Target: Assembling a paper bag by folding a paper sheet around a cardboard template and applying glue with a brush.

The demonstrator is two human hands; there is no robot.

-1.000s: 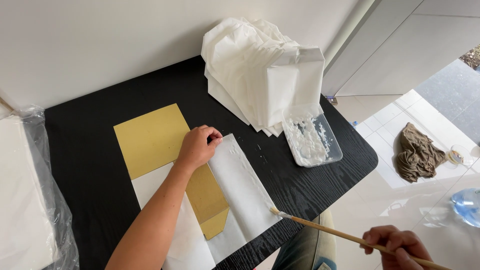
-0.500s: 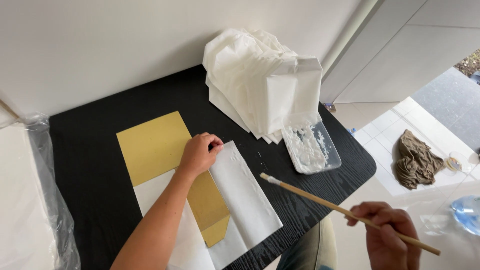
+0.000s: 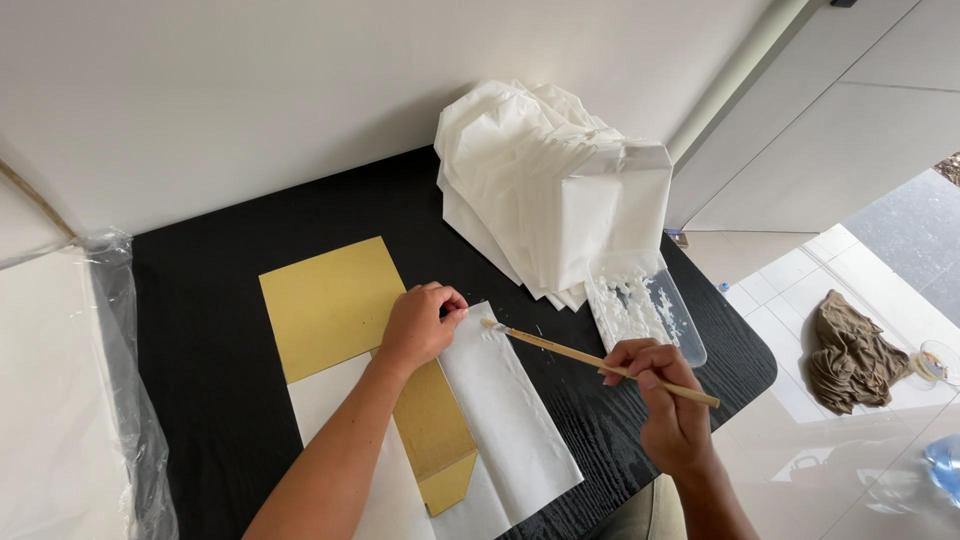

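At the white sheet's [image 3: 510,410] top edge, right hand [image 3: 665,400] touches brush [image 3: 600,361].

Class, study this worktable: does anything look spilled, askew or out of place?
Mostly orderly. One oddity: a crumpled brown cloth lies on the tiled floor, off the black table. The clear tray of white paste sits close to the table's right edge.

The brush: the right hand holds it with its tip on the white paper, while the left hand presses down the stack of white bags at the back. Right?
Not quite. In the head view the left hand presses the white paper beside the gold sheet, not the stack of white bags. The right hand does hold the brush, tip on the paper.
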